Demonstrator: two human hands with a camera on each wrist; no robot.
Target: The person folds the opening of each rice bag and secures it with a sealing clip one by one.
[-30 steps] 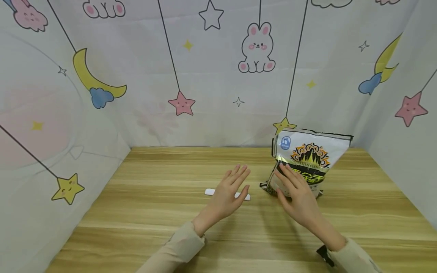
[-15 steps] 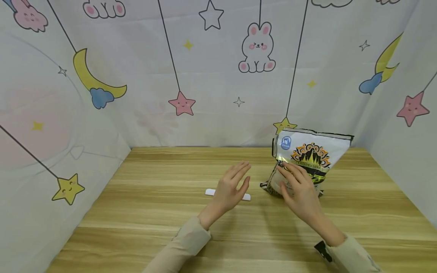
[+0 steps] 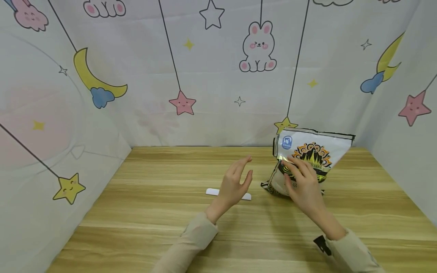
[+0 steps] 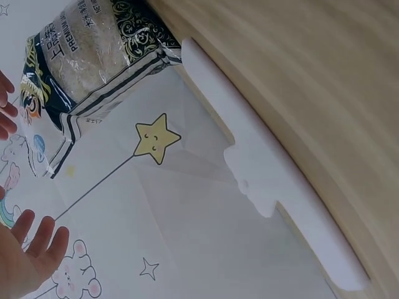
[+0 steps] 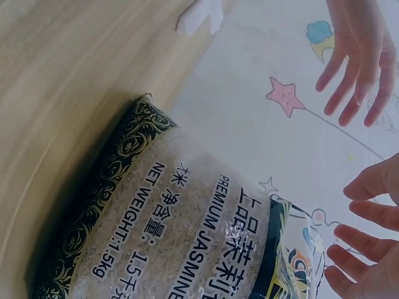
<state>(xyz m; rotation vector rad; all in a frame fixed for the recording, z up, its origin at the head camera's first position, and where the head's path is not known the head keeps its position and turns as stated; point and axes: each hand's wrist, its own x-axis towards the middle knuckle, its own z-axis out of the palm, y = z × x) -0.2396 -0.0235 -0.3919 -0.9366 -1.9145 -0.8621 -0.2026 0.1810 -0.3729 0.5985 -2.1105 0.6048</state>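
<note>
My left hand point(image 3: 233, 185) is held in the air over a long white plastic strip point(image 3: 212, 192), its fingers loosely bent around nothing. The left wrist view shows this strip point(image 4: 268, 174) with a wider, notched middle, lying flat on the wood. My right hand point(image 3: 306, 187) hovers before a bag of jasmine rice point(image 3: 332, 151), hiding part of its front, fingers relaxed and apart. That bag point(image 5: 181, 230) stands upright with its white top leaning; grains show through a clear window. In the right wrist view the right hand point(image 5: 373, 233) holds nothing.
A wood-grain table point(image 3: 153, 212) carries the bag and strip. Behind it and at both sides hang white cloth walls point(image 3: 211, 68) printed with stars, moons and rabbits. A black tab point(image 3: 322, 245) sits by the right sleeve.
Both hands have drifted slightly, the left to the right and upward, the right a little upward. Their fingers are more bent than before. The bag and strip have not moved.
</note>
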